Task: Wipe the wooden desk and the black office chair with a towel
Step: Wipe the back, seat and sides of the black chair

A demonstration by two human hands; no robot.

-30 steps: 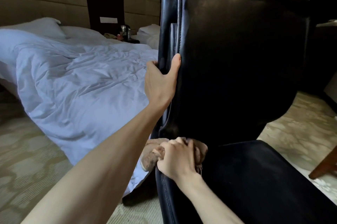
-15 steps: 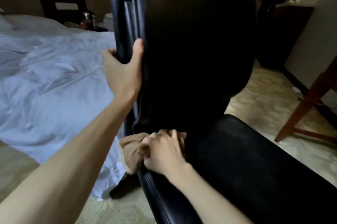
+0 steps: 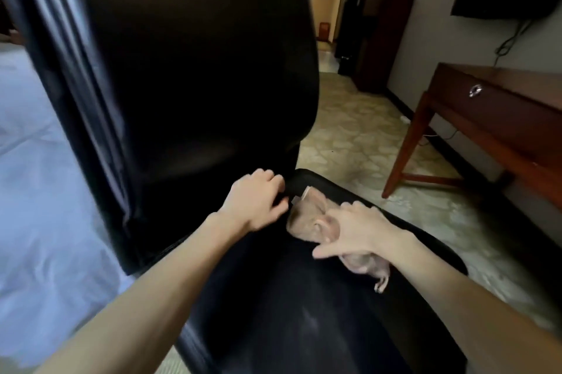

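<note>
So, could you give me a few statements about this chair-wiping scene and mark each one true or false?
1. The towel lies on the chair seat. True.
2. The left hand presses on the towel. False: the right hand does; the left hand is at the foot of the backrest.
3. The wooden desk stands right of the chair seat. True.
4. The bed is right of the chair seat. False: it is on the left.

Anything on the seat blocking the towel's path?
Nothing visible does: the towel sits under the right hand on the black seat, bare toward the camera; the left hand is beside it.
</note>
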